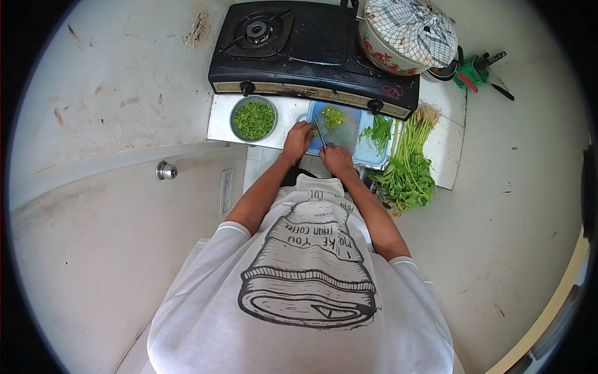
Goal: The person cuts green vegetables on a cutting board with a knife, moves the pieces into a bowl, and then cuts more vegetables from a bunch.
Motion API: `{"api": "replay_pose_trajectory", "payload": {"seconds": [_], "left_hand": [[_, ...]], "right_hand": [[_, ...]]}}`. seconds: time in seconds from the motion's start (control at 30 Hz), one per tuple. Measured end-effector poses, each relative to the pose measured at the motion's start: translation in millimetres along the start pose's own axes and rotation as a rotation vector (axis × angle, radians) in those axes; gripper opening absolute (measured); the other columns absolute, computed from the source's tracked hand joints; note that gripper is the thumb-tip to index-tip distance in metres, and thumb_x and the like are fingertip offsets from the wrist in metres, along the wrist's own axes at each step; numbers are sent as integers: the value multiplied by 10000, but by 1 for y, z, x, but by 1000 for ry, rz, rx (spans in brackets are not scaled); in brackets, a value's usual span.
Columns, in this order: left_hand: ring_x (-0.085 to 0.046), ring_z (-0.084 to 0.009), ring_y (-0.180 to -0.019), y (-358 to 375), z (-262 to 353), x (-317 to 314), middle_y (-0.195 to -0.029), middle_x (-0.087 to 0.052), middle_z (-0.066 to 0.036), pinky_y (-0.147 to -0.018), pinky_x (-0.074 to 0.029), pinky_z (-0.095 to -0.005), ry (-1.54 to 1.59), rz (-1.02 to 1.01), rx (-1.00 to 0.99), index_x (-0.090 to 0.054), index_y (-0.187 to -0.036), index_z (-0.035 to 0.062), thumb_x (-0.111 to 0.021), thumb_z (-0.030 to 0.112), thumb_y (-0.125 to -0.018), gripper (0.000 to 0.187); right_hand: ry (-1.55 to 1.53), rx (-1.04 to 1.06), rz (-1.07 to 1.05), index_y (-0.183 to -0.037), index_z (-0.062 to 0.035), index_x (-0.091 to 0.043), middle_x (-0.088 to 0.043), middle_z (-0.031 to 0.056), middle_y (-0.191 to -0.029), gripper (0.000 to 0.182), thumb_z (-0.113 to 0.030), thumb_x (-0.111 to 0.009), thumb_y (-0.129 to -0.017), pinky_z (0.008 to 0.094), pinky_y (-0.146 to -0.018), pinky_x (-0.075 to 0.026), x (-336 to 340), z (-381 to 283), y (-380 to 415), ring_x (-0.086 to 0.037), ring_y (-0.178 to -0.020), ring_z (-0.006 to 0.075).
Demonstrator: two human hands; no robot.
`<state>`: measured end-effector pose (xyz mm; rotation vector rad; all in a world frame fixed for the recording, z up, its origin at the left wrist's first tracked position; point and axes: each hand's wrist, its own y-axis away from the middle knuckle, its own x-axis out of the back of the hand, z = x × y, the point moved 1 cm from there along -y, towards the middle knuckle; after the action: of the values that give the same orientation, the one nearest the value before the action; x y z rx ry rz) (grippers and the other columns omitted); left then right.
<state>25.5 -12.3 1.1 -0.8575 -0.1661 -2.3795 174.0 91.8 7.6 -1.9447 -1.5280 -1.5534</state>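
Observation:
My right hand [336, 160] is closed around the handle of a knife [318, 129], whose blade points away from me over the cutting board [346, 144]. Just left of the blade, my left hand [299, 139] has its fingers curled and pressed on a small bunch of green stems [314, 132], mostly hidden under them. A little pile of chopped greens [333, 117] lies on the board beyond the knife. Loose leaves [378, 133] rest on the blue tray [374, 161] at the board's right.
A grey bowl [233, 124] of chopped greens [254, 119] stands at the left. Behind is a black gas stove [317, 37], bearing a large pot [392, 53] covered with a checked cloth [414, 28]. Uncut leafy stalks [408, 165] overhang the counter at right, near a green basket [474, 71].

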Motion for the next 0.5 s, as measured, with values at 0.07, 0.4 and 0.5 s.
{"api": "replay_pose_trajectory", "payload": {"seconds": [0.07,0.4,0.5], "left_hand": [[-672,-379,-930,0,2,-1,-943,-688,-171,-844,-540,-451,2,4,-3,-722,-1026,16,-709,11,-846,181],[-668,-389,-927,-1,2,-1,-949,-688,-177,-845,-536,-458,-1,7,0,-727,-1026,9,-727,26,-839,188],[-665,-389,-939,-1,3,0,-956,-684,-179,-850,-532,-461,-12,6,10,-731,-1028,5,-731,28,-837,193]], "right_hand": [[3,-4,40,-931,5,-710,-740,257,-872,437,-374,-518,-1032,531,-793,-586,-1,-2,1,-740,-840,432],[-12,-16,11,-992,24,-693,-734,277,-880,465,-401,-513,-1040,557,-802,-572,0,8,1,-723,-842,472],[-11,22,11,-991,30,-682,-729,287,-861,473,-404,-501,-1045,562,-789,-572,2,4,1,-723,-818,474]]}}
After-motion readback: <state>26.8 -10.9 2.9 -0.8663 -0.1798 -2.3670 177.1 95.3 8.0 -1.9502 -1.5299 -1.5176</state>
